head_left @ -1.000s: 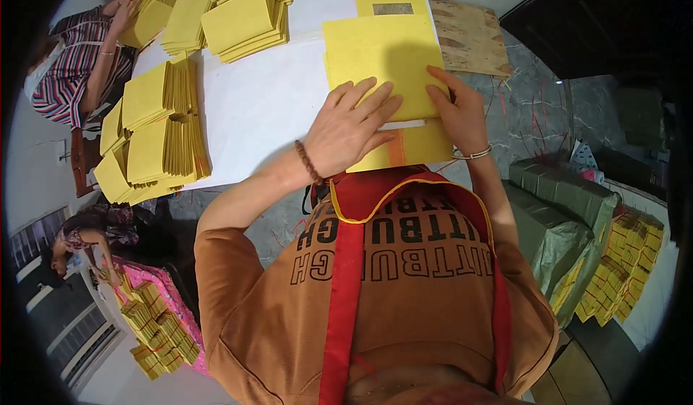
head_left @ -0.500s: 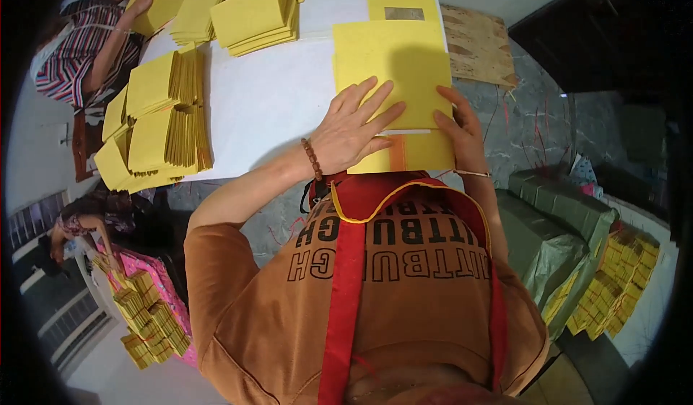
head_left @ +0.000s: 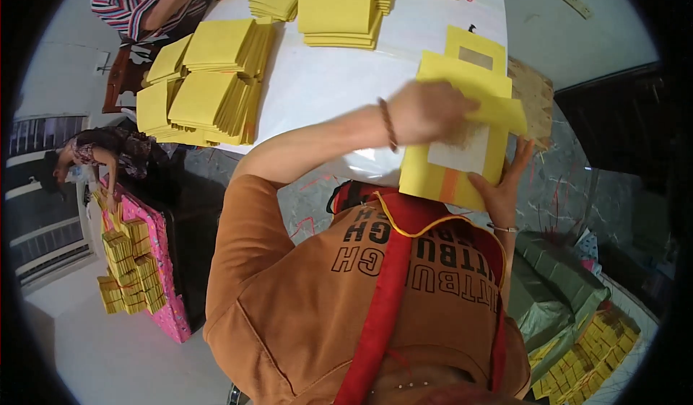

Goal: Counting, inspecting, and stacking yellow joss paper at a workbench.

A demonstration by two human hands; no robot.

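At the table's right edge lies a small pile of yellow paper sheets [head_left: 414, 168]. Its upper face shows a whitish rectangle and an orange stripe [head_left: 449, 185] near the front. Over this pile my left hand [head_left: 437, 112] is closed and smeared by motion, with a raised yellow paper flap [head_left: 505, 113] jutting from it to the right; its fingertips are blurred. My right hand [head_left: 504, 183] rests at the pile's right edge, thumb on the paper and fingers spread along the side. Beyond lies another yellow piece with a grey-brown rectangle [head_left: 476, 58].
Bundles of folded yellow paper [head_left: 216, 91] stand on the white table [head_left: 310, 91], left and far. A person in a striped top [head_left: 137, 4] works at the far left. Another person [head_left: 94, 152] leans over stacked yellow bundles [head_left: 133, 260]. Green wrapped packages [head_left: 548, 282] sit at right.
My left hand, flat on the yellow sheet before, is now closed and farther up it, with a flap raised and the whitish rectangle uncovered. The view has shifted, so the table appears farther right.
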